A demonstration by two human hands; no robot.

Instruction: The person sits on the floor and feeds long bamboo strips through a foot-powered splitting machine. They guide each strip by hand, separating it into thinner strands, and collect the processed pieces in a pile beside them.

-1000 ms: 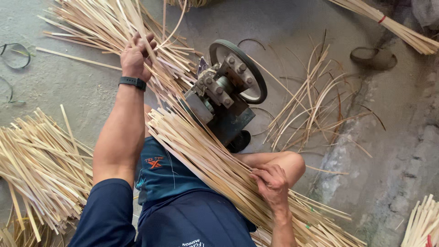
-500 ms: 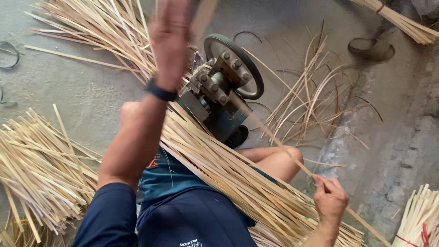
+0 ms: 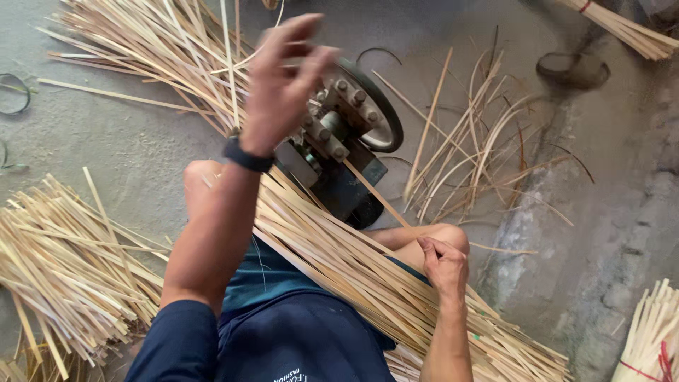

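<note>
A seated person works pale split bamboo strips through a small dark metal splitting machine with a hand wheel (image 3: 353, 134) set on a grey concrete floor (image 3: 127, 148). The left hand (image 3: 283, 85), a black band (image 3: 246, 155) at its wrist, is raised above the machine with fingers spread and blurred; it seems to grip nothing, though a thin upright sliver (image 3: 228, 64) beside it may be passing through the fingers, and the view is too smeared to be sure. The right hand (image 3: 444, 263) is closed in a pinch on a single thin strip (image 3: 385, 204) that runs up from near the bent knee to the machine's body.

A thick sheaf of long flat strips (image 3: 353, 276) lies across the lap, slanting from the machine down to the lower right. A large heap of shorter cut strips (image 3: 64, 269) is spread on the floor to the left, and loose curling slivers (image 3: 474, 141) are scattered to the right of the wheel. A tied bundle of sticks (image 3: 654, 339) sits at the lower right corner.

Judging by the piles, much has been split already, yet the sheaf on the lap suggests plenty remains.
</note>
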